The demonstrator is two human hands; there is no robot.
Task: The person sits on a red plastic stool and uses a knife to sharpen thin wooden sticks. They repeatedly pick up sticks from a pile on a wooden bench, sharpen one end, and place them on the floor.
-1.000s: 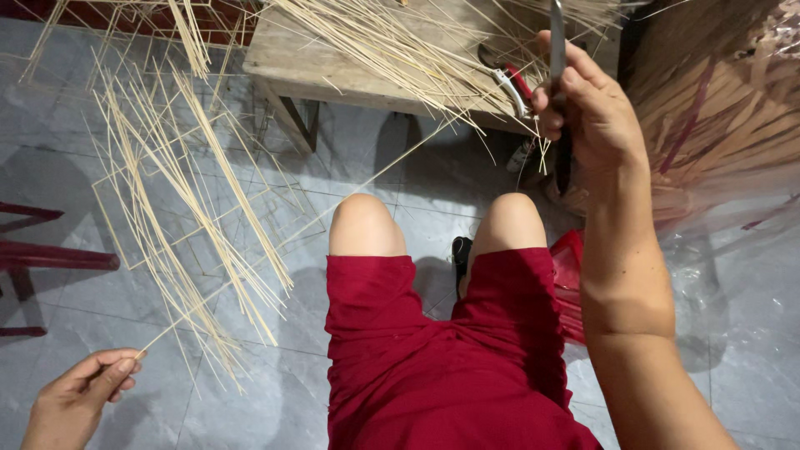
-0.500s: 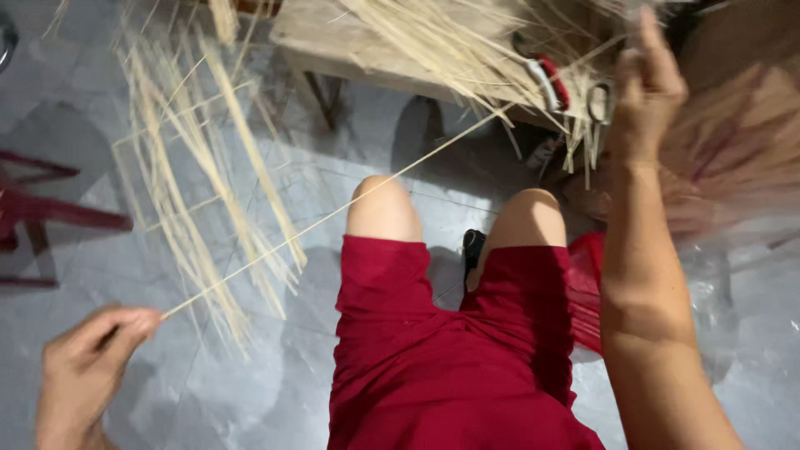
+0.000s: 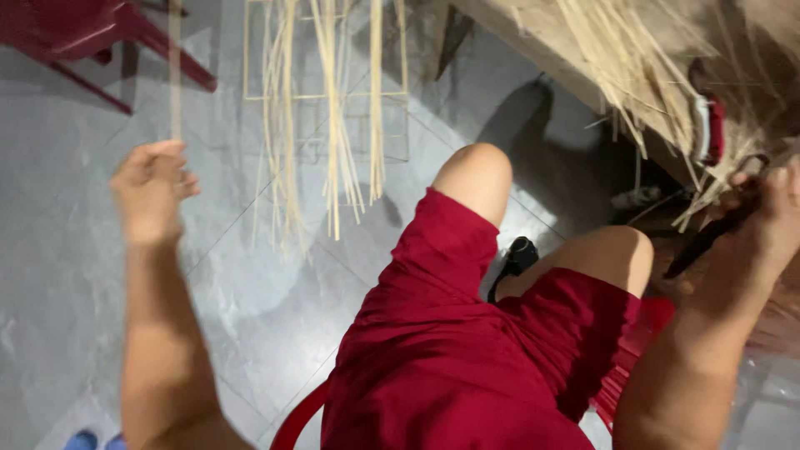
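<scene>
My left hand (image 3: 152,190) is raised over the grey floor and pinches the end of one thin pale stick (image 3: 175,67), which runs straight up to the top edge. My right hand (image 3: 771,212) is at the far right, closed around a dark knife-like blade (image 3: 704,243) beside the bundle of pale sticks (image 3: 633,75) lying on the wooden bench (image 3: 533,29). A red-handled tool (image 3: 712,129) lies among those sticks. I sit in red shorts (image 3: 467,350), knees bare.
Loose pale sticks (image 3: 333,125) lie spread on the grey tiled floor (image 3: 75,275) ahead of my knees. A dark red plastic chair (image 3: 75,33) stands at the top left. I sit on a red stool (image 3: 292,425).
The view has swung left and down. My left hand rose from the lower left and pulled its stick away from the bench. My right hand dropped from above the bench to its edge.
</scene>
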